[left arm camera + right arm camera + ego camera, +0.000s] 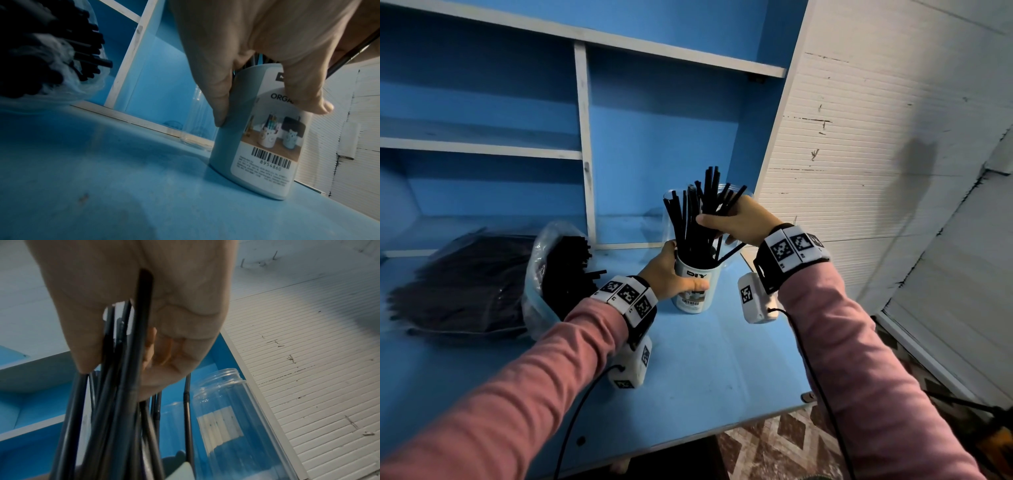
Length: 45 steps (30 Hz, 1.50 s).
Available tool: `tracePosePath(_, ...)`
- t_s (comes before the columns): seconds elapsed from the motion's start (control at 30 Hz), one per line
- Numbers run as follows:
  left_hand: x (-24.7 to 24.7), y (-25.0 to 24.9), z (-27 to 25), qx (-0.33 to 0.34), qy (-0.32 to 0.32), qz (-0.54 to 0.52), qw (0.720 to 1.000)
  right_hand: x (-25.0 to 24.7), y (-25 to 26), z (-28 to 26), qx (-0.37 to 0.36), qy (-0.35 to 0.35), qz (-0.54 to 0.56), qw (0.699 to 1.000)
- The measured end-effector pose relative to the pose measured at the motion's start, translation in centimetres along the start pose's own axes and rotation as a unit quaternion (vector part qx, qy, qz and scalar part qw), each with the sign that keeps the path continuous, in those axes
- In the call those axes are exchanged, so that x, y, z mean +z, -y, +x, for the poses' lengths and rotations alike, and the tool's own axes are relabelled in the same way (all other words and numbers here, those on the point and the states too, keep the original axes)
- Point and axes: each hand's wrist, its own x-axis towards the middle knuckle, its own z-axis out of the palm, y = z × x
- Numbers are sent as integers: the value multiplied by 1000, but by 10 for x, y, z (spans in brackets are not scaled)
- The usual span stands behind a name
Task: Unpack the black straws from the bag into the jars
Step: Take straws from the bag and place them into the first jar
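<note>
Your right hand (pixel 736 222) has its grip closed around a loose bundle of black straws (pixel 698 222), thumb on the near side and fingers curled behind them. The straws stand nearly upright with their long axes running from 6 toward 12 o'clock, fanning apart at the top, and their lower ends sit inside the white jar (pixel 695 287). One straw leans out low toward 4 o'clock under your wrist. In the right wrist view the straws (pixel 123 402) are thin, smooth, glossy tubes, a few with a ribbed bend section; your palm (pixel 144 296) hides where they cross it, and their lower ends are cut off by the frame edge.

Your left hand (pixel 671 274) grips that jar, thumb across its printed label and fingers wrapped behind. In the left wrist view the jar (pixel 263 146) is an opaque, pale, round-cornered cylinder standing upright on the blue surface (pixel 102 186), its label showing a barcode and a product photo; your thumb (pixel 304 97) covers part of the lettering.

Just behind it, at 12 o'clock, stand clear plastic jars (pixel 222 410), ribbed at the neck and hard to make out against the blue shelving (pixel 654 137).

At 9 o'clock from the white jar a crinkled clear bag (pixel 541 274) lies on its side, its mouth open toward the jar with black straw ends pointing out toward 3 o'clock. Further out at 9 o'clock lies a flat, sealed pack of straws (pixel 455 284), blurred. A white ribbed wall panel (pixel 859 171) rises at 2 o'clock.
</note>
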Motion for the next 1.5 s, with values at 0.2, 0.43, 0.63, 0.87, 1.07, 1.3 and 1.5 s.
tracePosePath(0.2,-1,0,-2,8,6,7,1000,3,0,0,0,-22,46,999)
tracePosePath(0.43,-2,4,0,18,3,23,1000,4,5,-3,10,-116,-87,989)
tracePosePath(0.63,-1,4,2,9,-2,29,1000,7,9,-2,-53,-203,11,978)
tracePosePath(0.87,0,7,4,-1,-2,24,1000,11,8,4,-75,-211,-88,971)
tracePosePath(1.07,-1,6,5,-3,-1,27,1000,8,3,4,-112,-217,-158,957)
tracePosePath(1.3,1,5,4,1,-5,27,1000,11,-4,10,-110,-159,-172,966)
tracePosePath(1.5,1,3,3,9,-7,24,1000,9,-2,21,-90,-112,-211,967)
